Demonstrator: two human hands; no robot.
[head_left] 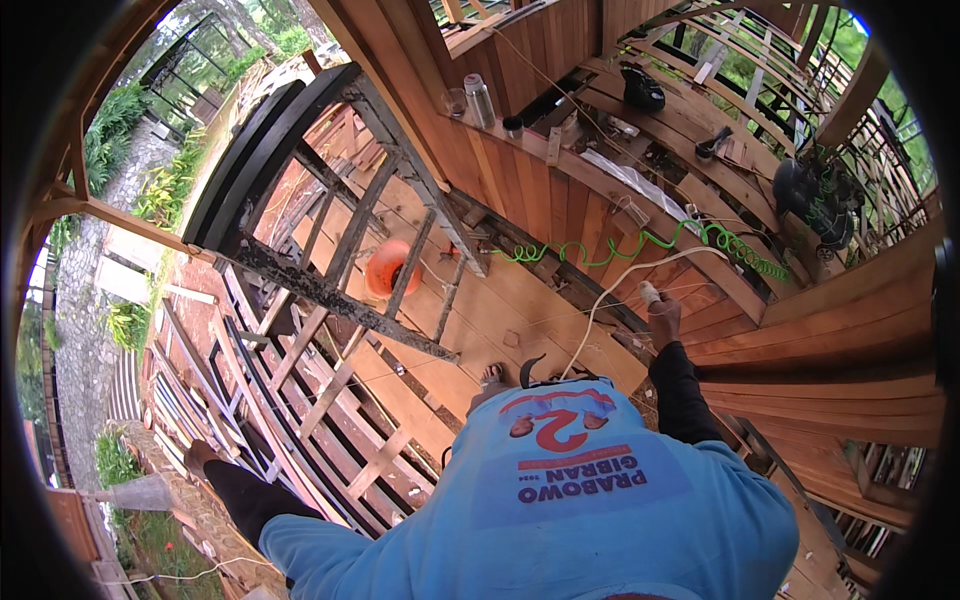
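Observation:
My right hand [662,316] is closed round a small pale cylindrical thing [649,293], held out beside the plank-clad half wall [560,210], just right of a white cord [600,305]. A green coiled hose [590,255] runs above that hand. My left hand [200,457] hangs out at the lower left over long stacked timber strips, its fingers loosely apart with nothing visible in them. A grey, paint-spattered stepladder [360,240] with black curved pieces [250,135] at its top stands ahead. Below it is an orange bucket [388,268]. My sandalled foot [492,373] is on the plywood boards.
Beyond the half wall [737,293] is a plank deck [745,170] with dark tool bags or machines [815,195]. Bottles [480,105] stand on the wall's ledge. Loose timber [310,390] covers the lower left. Wooden posts frame the space, and a stone path [80,320] runs at far left.

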